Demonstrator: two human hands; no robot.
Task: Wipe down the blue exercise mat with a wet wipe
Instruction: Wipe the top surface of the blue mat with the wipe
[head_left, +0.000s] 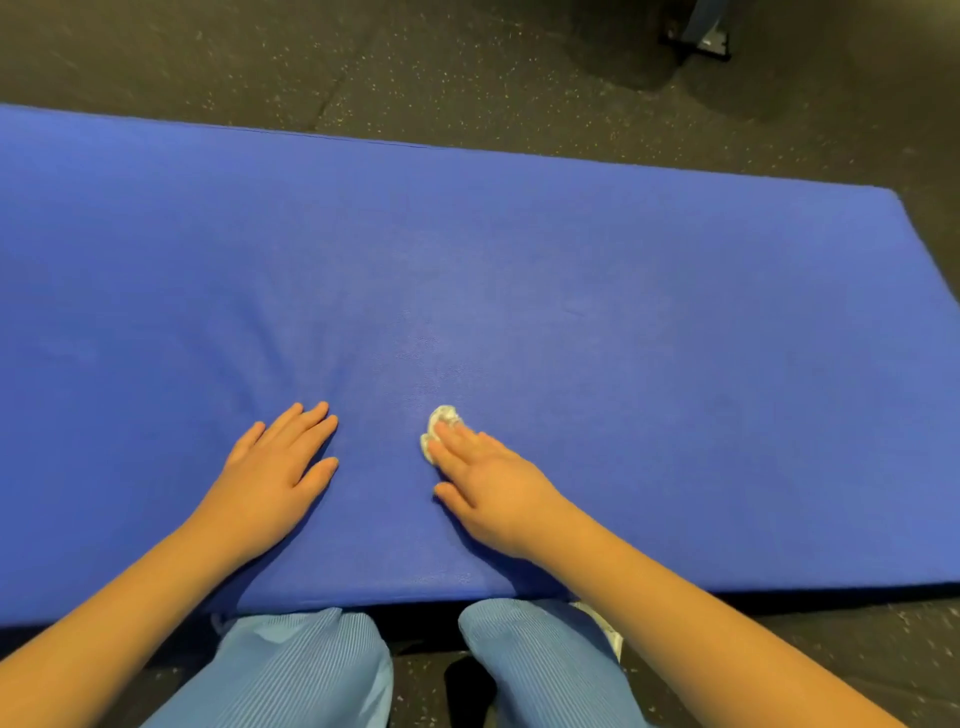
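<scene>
The wiping is under way: the right hand (488, 480) presses a crumpled wipe (440, 426) flat-fingered onto the blue mat (571, 270) near its near edge. The left hand (275, 467) rests flat, open, bracing just left. Next, I judge, strokes toward the far, unwiped side.

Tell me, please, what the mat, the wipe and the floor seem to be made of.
Mat: probably foam under a matte, fine-grained blue cover, perhaps vinyl; it creases and dips by the left hand. Wipe: thin white nonwoven or paper, crumpled under the right hand. Floor: likely dark matte rubber, flecked with pale specks.
</scene>
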